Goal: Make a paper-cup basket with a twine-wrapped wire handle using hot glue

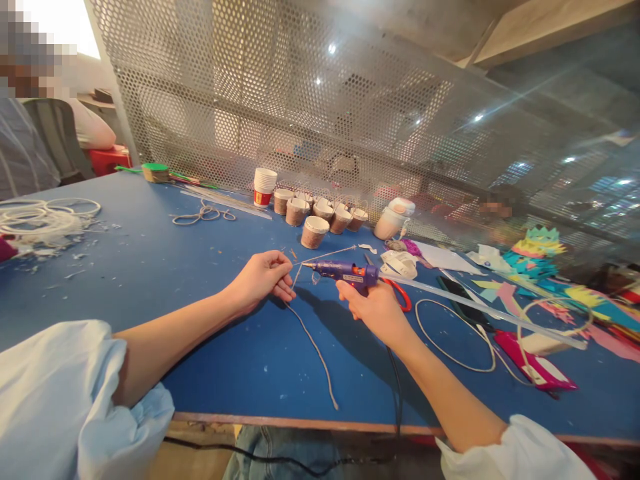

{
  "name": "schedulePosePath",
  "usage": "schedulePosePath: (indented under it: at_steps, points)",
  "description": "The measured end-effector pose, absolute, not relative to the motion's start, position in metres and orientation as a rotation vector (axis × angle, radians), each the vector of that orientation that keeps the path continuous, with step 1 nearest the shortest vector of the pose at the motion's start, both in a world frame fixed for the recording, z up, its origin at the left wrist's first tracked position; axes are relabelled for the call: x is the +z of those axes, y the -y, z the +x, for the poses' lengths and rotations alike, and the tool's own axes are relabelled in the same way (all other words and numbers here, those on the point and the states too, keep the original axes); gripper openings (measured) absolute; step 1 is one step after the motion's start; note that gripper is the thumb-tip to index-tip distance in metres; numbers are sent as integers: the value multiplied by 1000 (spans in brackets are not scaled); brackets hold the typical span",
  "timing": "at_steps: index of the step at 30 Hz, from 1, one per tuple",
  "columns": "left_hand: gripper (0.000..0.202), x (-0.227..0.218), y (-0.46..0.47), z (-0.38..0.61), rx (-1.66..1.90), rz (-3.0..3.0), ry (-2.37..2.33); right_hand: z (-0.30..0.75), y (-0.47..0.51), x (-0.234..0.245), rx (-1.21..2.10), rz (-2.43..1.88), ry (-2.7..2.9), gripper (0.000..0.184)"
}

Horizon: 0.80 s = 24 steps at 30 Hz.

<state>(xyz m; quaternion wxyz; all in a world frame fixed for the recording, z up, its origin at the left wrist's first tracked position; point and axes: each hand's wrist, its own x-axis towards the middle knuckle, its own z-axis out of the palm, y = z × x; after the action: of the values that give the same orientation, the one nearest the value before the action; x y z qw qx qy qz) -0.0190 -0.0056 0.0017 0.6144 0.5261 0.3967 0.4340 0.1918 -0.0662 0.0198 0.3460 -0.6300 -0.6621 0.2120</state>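
Observation:
My right hand (373, 308) grips a purple hot glue gun (345, 271) above the blue table (150, 267), its nozzle pointing left and a long clear glue stick (480, 310) trailing out the back to the right. My left hand (263, 279) pinches a thin stick wrapped in cord (320, 255), right in front of the nozzle. A length of pale cord (315, 347) hangs from that hand and runs across the table toward the front edge.
Several twine-covered cups (315, 231) and a stack of paper cups (264, 187) stand at the back. Red-handled scissors (400, 293), a wire ring (453, 333), a phone and coloured paper cut-outs (535, 257) lie right. Wire rings (45, 213) and another person sit far left. A perforated metal screen bounds the back.

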Motion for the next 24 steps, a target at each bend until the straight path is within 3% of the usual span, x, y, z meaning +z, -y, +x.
schedulePosePath:
  at_steps: [13, 20, 24]
  points:
    - [13, -2, 3, -19, 999, 1216, -883, 191, 68, 19, 586, -1608, 1703, 42]
    - [13, -1, 3, -20, 1010, 1207, -900, 197, 68, 26, 858, -1545, 1625, 42]
    - [13, 1, 3, -20, 1028, 1177, -931, 209, 57, 23, 645, -1644, 1601, 42]
